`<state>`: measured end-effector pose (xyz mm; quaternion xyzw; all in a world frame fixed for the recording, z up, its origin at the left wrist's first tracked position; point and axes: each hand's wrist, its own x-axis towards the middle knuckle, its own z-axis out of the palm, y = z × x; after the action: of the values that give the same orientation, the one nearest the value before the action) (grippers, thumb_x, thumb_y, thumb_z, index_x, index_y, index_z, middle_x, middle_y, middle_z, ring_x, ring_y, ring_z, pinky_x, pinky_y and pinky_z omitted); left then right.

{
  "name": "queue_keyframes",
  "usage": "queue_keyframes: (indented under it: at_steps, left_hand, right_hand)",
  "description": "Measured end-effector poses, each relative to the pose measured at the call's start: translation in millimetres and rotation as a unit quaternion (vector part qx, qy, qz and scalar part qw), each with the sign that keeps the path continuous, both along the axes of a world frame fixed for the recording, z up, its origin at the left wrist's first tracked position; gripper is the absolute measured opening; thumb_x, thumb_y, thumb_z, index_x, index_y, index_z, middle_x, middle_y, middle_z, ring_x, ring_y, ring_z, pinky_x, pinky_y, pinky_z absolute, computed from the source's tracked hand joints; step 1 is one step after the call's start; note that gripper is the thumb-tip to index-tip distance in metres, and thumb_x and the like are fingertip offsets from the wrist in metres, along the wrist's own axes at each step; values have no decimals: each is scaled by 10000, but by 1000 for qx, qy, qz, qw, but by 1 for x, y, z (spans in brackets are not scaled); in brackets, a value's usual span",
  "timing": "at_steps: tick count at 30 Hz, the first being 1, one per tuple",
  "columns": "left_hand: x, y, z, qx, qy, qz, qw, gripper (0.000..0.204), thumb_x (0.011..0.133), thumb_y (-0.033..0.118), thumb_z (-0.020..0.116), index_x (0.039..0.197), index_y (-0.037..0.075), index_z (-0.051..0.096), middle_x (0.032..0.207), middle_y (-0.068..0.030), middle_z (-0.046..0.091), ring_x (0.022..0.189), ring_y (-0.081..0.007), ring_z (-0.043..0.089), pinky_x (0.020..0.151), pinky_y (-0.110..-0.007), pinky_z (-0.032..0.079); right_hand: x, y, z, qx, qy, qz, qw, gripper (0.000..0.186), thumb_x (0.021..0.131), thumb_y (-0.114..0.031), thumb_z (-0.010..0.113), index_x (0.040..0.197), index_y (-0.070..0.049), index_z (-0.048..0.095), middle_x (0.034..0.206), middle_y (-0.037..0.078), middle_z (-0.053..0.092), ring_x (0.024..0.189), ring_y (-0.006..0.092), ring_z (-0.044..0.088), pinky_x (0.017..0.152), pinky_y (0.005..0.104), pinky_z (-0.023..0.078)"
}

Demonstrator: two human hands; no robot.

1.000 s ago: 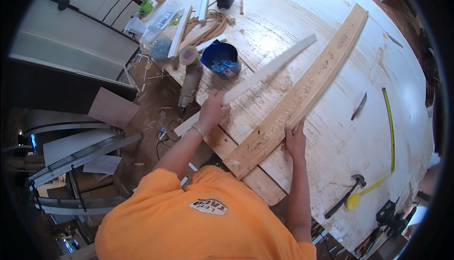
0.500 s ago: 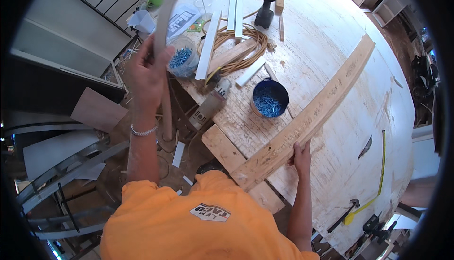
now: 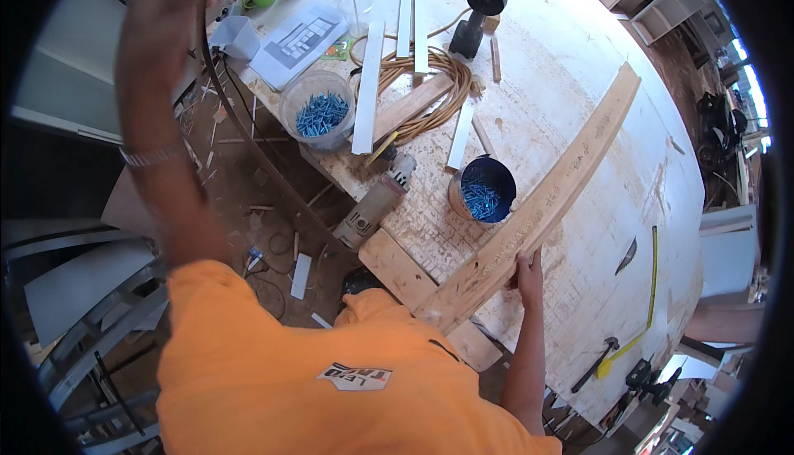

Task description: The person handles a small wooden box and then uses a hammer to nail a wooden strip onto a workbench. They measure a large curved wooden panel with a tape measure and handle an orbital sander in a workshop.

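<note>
At the upper left my left hand (image 3: 169, 12) is raised and smeared by motion, its fingers curled around a long wooden strip (image 3: 248, 136). The strip appears thin, dark and slightly bent, running down toward the table edge; its upper part is hidden by the hand. My right hand (image 3: 527, 280) grips the near edge of a long pale wooden plank (image 3: 550, 198). That plank lies slantwise over the table, its near end by my orange shirt. Left of it stands a dark blue tub (image 3: 501, 175) of blue screws (image 3: 480, 198).
On the white table (image 3: 595, 232) are a clear tub of screws (image 3: 318, 114), coiled brown cord (image 3: 451, 95), white strips (image 3: 368, 87), a grinder (image 3: 368, 211), a cordless drill (image 3: 475, 16), a hammer (image 3: 595, 364), a tape measure (image 3: 628, 343) and a saw blade (image 3: 626, 256). Offcuts (image 3: 302, 275) litter the floor.
My left hand has swung up and left with the wooden strip, uncovering the clear screw tub. My right hand keeps its grip on the plank, which has barely shifted.
</note>
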<state>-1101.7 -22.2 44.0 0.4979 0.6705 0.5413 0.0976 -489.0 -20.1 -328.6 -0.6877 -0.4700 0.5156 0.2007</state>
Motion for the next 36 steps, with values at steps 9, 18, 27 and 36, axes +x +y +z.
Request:
queue_keyframes:
  at_steps: [9, 18, 27, 36]
  left_hand:
    - [-46, 162, 117, -189, 303, 54, 932, 428, 936, 339, 712, 1127, -44, 706, 968, -136, 720, 844, -195, 657, 709, -321, 517]
    - [-8, 139, 25, -92, 273, -160, 944, 765, 926, 403, 721, 1518, 50, 390, 1509, -225, 472, 1384, -348, 469, 1174, -430, 349]
    - [143, -132, -242, -422, 122, -93, 894, 761, 815, 466, 808, 1343, -26, 568, 1267, -242, 635, 1192, -374, 611, 1021, -445, 487]
    - [169, -131, -327, -435, -22, -54, 899, 821, 776, 456, 825, 1412, 43, 510, 1236, -212, 664, 1142, -394, 639, 956, -465, 518]
  right_hand:
    - [-6, 0, 11, -32, -7, -9, 999, 758, 1017, -310, 547, 1634, -174, 129, 863, 155, 694, 524, 181, 645, 420, 294, 538]
    - [-13, 3, 7, 4, -19, -12, 1000, 712, 1028, -301, 548, 1620, -165, 176, 737, 118, 654, 467, 178, 609, 379, 290, 503]
    - [-9, -1, 15, -11, -5, -24, 1000, 692, 1033, -303, 548, 1610, -141, 203, 686, 74, 617, 423, 149, 572, 353, 269, 462]
    - [-11, -2, 1, 26, 31, 7, 999, 618, 1023, -267, 545, 1560, -105, 287, 691, 73, 607, 411, 152, 541, 349, 270, 435]
